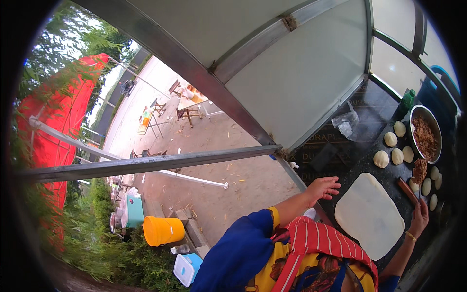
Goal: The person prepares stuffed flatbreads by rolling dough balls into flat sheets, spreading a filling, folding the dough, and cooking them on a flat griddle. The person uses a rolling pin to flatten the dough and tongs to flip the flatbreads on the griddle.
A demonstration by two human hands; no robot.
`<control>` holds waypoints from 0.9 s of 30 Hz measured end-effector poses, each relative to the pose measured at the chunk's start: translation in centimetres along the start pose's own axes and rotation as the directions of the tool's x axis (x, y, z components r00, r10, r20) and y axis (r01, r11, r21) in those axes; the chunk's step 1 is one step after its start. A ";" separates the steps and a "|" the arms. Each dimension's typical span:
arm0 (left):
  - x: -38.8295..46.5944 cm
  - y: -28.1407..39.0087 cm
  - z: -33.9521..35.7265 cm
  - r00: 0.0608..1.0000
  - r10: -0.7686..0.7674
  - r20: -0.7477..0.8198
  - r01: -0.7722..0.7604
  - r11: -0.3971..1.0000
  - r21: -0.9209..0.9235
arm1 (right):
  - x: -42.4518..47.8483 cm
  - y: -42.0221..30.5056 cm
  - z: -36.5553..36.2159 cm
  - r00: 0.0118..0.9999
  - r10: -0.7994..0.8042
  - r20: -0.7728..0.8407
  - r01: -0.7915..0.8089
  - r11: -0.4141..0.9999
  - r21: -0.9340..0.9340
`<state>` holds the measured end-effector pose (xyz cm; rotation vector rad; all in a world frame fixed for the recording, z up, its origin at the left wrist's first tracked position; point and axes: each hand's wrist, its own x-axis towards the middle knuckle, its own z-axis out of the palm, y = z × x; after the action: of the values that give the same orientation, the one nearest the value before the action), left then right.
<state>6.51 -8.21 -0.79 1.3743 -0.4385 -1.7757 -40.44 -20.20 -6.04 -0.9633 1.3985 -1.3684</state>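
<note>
A sheet of rolled-out dough (369, 215) lies flat on the dark stone worktop (350, 175) before me. My left hand (323, 189) hovers at the sheet's upper left edge, fingers spread, with nothing in it. At the right, my right hand (419, 215) grips a utensil whose blade carries a lump of reddish-brown filling (420, 171). A brown stick-like object (407, 190) lies beside that hand; whether the fingers touch it I cannot tell. Beyond is a metal bowl (440, 148) of the same filling (424, 138). Several dough balls (381, 159) and oval dough pieces (426, 187) sit near the bowl.
A green bottle (406, 100) stands behind the dough balls, and a clear plastic bag (346, 124) lies farther back. Metal framing (160, 162) borders the worktop on the left. Outside, a yellow bucket (163, 230) stands near a blue-and-white box (187, 268).
</note>
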 end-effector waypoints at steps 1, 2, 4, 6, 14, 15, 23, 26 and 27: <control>-0.3 0.4 -0.8 1.000 0.004 -0.003 -0.004 1.000 -0.014 | -3.4 -0.1 0.4 1.000 -0.012 -0.003 0.012 0.999 -0.032; -0.3 1.1 -1.4 1.000 0.003 0.000 -0.003 1.000 -0.021 | -6.4 0.2 0.8 0.998 -0.054 -0.015 0.052 0.993 -0.103; 0.2 1.5 -2.6 1.000 -0.005 0.023 0.006 0.999 -0.049 | -13.0 0.4 1.4 0.997 -0.075 -0.015 0.069 0.965 -0.255; -0.3 2.0 -3.6 0.997 0.041 0.061 -0.036 0.995 -0.091 | -18.6 -3.1 6.3 0.899 -0.423 0.115 0.372 0.598 -0.710; 0.9 2.8 -4.7 0.988 0.031 0.151 -0.035 0.999 0.029 | -23.2 -3.7 10.5 0.907 -0.371 -0.200 0.080 0.617 -0.783; 1.3 2.8 -4.3 0.986 0.015 0.165 -0.023 0.999 0.047 | -23.9 -4.0 11.2 0.923 -0.331 -0.197 0.043 0.597 -0.801; 2.5 3.8 0.2 0.935 -0.038 0.353 -0.069 0.956 0.287 | -24.0 -1.8 9.3 0.935 -0.053 -0.350 -0.286 0.469 -0.836; 2.9 2.6 2.2 0.916 0.017 0.401 -0.238 0.827 0.509 | -23.8 -1.0 6.9 0.918 0.000 -0.396 -0.336 0.528 -0.780; 3.1 2.1 2.7 0.906 0.040 0.421 -0.306 0.748 0.588 | -23.8 -0.1 5.6 0.914 0.001 -0.406 -0.342 0.542 -0.767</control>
<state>4.71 -12.43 -0.36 1.3450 -1.4717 -1.8034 -28.71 1.09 -3.51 -1.1238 2.4835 -0.6756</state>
